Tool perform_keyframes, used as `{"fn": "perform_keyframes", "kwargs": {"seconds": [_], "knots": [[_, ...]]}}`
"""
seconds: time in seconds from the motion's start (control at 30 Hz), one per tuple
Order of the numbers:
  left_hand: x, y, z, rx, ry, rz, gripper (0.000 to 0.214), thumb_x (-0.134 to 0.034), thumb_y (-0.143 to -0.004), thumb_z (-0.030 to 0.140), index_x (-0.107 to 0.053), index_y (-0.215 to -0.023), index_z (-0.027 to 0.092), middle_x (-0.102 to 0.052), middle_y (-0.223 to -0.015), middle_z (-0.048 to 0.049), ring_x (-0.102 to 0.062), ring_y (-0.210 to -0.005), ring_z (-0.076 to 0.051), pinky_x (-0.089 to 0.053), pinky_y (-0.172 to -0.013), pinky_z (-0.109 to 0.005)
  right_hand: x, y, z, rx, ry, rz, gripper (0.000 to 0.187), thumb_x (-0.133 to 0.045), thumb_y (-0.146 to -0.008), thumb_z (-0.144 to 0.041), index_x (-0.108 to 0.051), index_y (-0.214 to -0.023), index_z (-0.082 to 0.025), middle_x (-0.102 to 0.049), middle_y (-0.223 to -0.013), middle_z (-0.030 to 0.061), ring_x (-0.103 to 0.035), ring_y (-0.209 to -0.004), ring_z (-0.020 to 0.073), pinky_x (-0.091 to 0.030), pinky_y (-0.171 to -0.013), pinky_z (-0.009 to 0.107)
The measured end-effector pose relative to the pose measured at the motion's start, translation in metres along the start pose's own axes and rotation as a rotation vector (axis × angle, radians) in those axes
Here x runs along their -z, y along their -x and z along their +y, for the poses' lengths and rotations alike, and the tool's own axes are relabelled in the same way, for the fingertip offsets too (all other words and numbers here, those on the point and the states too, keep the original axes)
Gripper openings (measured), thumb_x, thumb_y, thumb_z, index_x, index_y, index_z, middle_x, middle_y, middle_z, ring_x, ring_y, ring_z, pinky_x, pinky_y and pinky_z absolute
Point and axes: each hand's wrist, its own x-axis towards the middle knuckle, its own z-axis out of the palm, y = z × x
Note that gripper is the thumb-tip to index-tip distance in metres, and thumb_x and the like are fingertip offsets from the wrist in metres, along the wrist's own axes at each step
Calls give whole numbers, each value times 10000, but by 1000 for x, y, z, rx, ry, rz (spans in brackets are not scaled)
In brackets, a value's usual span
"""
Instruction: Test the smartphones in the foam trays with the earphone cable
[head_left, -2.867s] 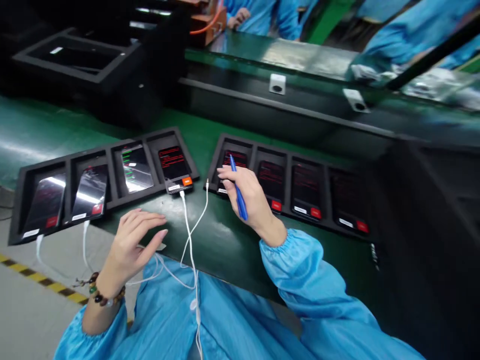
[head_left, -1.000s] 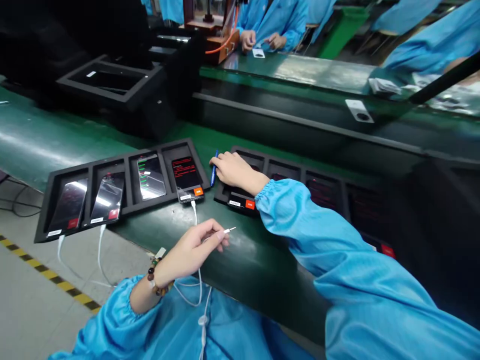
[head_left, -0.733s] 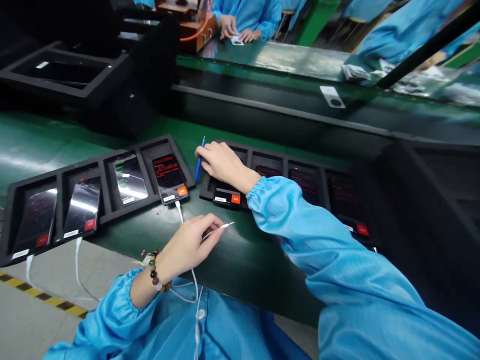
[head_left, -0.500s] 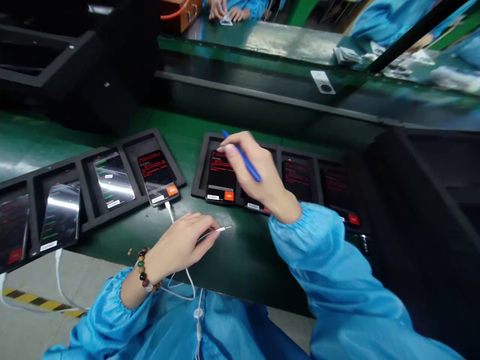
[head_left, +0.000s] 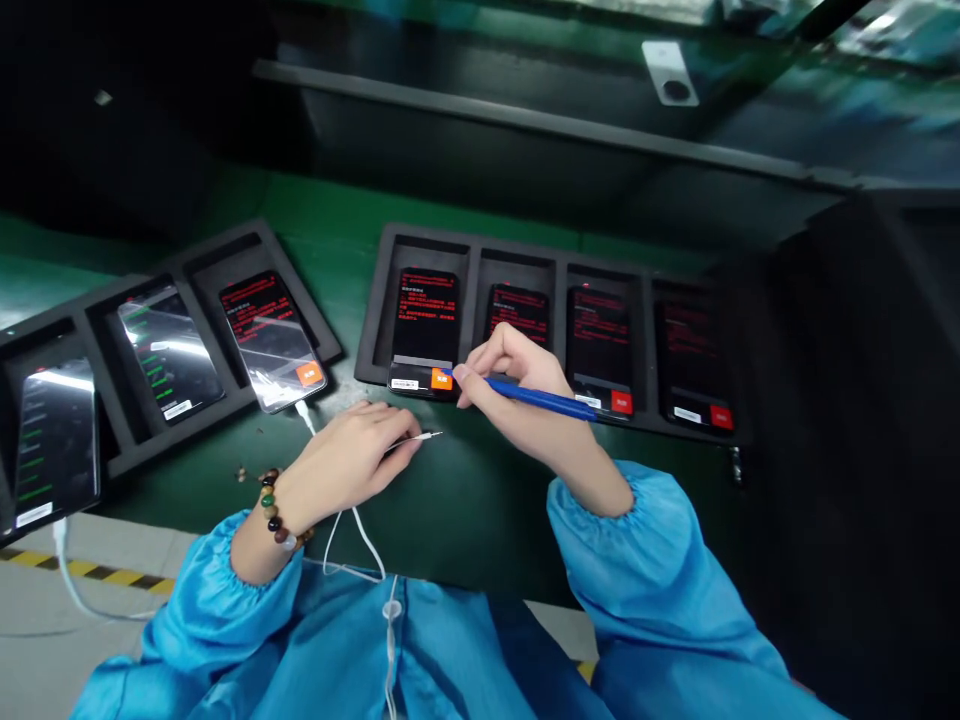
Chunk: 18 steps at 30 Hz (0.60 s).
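My left hand (head_left: 349,462) rests on the green belt, its fingers pinched on the plug end of a white cable (head_left: 421,437) that points right. My right hand (head_left: 517,395) grips a blue pen (head_left: 540,398), with its tip at the orange button at the bottom of the leftmost phone (head_left: 424,328) in the right black tray (head_left: 375,300). That tray holds several phones with red text on dark screens. The plug lies just below that leftmost phone's lower edge.
A second black tray (head_left: 135,455) at the left holds more phones; the nearest one (head_left: 270,335) has a white cable (head_left: 304,415) plugged in. A white cable (head_left: 64,565) hangs over the belt edge. A dark rail (head_left: 525,115) runs behind, and a black block (head_left: 862,400) stands at the right.
My right hand with the pen came down from the upper part of the leftmost phone to its orange button. My left hand kept the plug and edged toward that phone. The view tilted down.
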Motion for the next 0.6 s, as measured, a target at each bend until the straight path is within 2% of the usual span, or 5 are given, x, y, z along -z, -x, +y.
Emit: {"fn": "perform_keyframes", "kwargs": {"seconds": [0.17,0.37,0.6], "knots": [[-1,-1,0,6,-13,-30,238,-481,-1174,319,-669,-1078,207,-755,-1013,-79,-727,-963,-264,-534,-953,-437,1,-1,-1,61,102,-47,360,-722,-970,-365,-459,-742,-275,-656,-773,7,-652,-772,206,-553,-755,372],[1,-2,2,8,3,-29,262,-468,-1177,326,-679,-1077,207,-757,-1017,-80,-730,-956,-261,-545,-951,-440,0,-3,0,81,164,-61,331,-705,-958,-271,-462,-733,-271,-640,-775,12,-651,-847,230,-550,-813,393],[1,-2,3,7,-20,-42,249,-472,-1180,314,-668,-1077,201,-747,-1018,-75,-729,-967,-263,-541,-964,-441,2,-4,-1,65,166,-84,307,-701,-938,-262,-470,-737,-267,-655,-806,14,-625,-765,206,-527,-726,371]]}}
